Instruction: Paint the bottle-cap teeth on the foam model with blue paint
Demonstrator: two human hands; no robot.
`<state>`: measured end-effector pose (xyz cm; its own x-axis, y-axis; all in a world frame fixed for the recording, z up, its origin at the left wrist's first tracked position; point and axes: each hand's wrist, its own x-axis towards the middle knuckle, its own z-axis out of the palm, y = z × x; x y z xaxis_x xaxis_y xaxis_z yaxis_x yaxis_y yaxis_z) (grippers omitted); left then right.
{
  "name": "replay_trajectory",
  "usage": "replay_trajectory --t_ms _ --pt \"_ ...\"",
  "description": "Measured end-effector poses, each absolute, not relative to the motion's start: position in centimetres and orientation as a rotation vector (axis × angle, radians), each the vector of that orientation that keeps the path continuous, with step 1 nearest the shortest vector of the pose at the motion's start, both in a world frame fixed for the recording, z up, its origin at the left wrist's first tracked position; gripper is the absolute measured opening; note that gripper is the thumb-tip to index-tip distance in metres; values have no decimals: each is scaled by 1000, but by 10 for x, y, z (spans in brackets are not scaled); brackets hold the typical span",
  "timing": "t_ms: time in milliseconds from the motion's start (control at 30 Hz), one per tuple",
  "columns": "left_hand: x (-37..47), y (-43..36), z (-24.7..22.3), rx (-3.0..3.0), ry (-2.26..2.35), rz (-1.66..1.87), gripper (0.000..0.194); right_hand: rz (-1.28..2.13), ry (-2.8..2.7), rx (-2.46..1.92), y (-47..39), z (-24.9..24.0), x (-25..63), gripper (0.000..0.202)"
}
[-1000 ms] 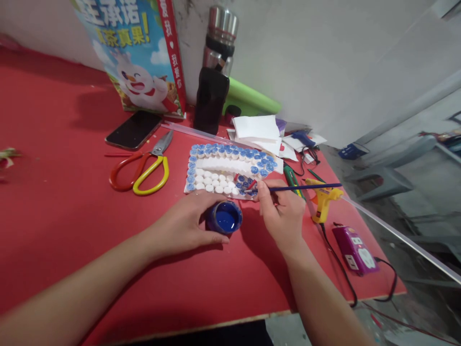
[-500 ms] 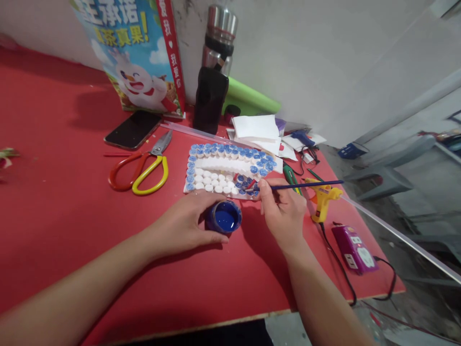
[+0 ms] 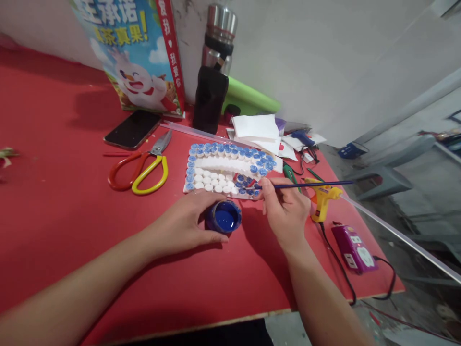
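A small jar of blue paint (image 3: 226,216) stands on the red table, and my left hand (image 3: 187,218) is wrapped round its left side. Between the fingers of my right hand (image 3: 284,206) is a thin dark blue paintbrush (image 3: 306,185), its handle pointing right. The brush tip is at the lower right part of a white board (image 3: 219,166) covered with small round pieces. Pieces along the board's top, left edge and right are blue; those at the lower left are white. A few red bits lie among the blue pieces near the brush.
Scissors (image 3: 149,168) and a phone (image 3: 133,129) lie left of the board. Behind are a printed bag (image 3: 140,62), a steel bottle (image 3: 220,38), a black object (image 3: 211,98) and papers (image 3: 255,129). A yellow glue gun (image 3: 322,199) and purple power box (image 3: 355,249) are at right.
My right hand and the brush have shifted slightly to the right. My left hand and the jar have stayed in place.
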<state>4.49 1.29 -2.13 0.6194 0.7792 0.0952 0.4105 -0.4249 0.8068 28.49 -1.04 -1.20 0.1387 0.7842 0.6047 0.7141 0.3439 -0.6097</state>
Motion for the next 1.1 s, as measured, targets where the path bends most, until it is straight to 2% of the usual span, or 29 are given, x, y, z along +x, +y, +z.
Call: replay_trajectory --t_ms 233,433,1100 --pt "47 13 -18 2068 935 595 56 28 -1453 -1456 -9 -12 288 32" --pt "46 12 -18 2070 943 590 55 119 -1458 -1426 -7 -14 287 37" --pt "47 13 -17 2073 942 581 56 116 -1501 -1399 -7 -11 286 32"
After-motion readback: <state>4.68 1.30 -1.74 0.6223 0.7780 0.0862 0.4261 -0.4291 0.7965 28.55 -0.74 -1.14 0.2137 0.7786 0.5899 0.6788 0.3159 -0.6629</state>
